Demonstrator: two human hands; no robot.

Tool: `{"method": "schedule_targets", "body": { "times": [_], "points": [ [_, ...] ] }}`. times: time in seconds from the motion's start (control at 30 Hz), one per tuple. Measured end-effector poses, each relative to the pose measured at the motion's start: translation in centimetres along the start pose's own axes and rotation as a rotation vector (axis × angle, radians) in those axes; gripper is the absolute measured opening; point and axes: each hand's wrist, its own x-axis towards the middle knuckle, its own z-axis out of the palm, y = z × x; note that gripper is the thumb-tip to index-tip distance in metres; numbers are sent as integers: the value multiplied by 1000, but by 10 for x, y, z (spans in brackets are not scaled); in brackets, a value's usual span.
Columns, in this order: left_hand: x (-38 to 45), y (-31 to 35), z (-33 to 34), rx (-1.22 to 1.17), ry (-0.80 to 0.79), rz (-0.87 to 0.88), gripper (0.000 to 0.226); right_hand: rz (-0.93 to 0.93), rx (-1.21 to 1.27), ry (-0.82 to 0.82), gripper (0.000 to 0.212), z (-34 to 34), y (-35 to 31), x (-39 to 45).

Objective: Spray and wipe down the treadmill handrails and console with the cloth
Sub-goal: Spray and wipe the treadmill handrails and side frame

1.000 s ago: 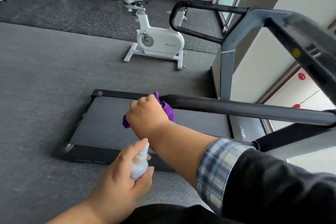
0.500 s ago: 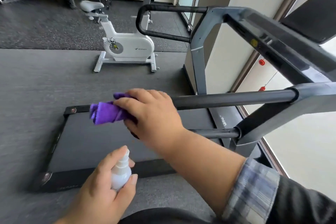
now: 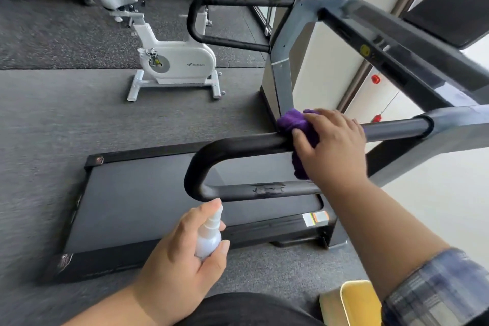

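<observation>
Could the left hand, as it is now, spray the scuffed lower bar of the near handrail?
Probably yes: the left hand grips the spray bottle just below that lower bar, with nothing between them.

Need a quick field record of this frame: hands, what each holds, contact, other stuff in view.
left hand: grips a small white spray bottle, nozzle up, held below the rails
right hand: presses a purple cloth onto the near handrail, upper bar
cloth position: on the straight run between the rail's curved end and the grey frame joint
lower bar: scuffed patch, not being touched
far handrail: untouched
console: untouched
background: white exercise bike on the floor beyond the treadmill deck
</observation>
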Motion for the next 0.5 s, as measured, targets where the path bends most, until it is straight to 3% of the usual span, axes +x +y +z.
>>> {"method": "schedule_targets", "body": {
  "times": [0.23,0.37,0.5],
  "points": [
    [14,5,13,-29,0,58,69,-220,77,32,40,19,-45,-14],
    [24,10,21,-30,5,150,56,-369,146,42,38,38,-84,-25],
    [30,17,29,-23,-6,164,55,-477,325,71,36,33,-69,-21]
  ]
}}
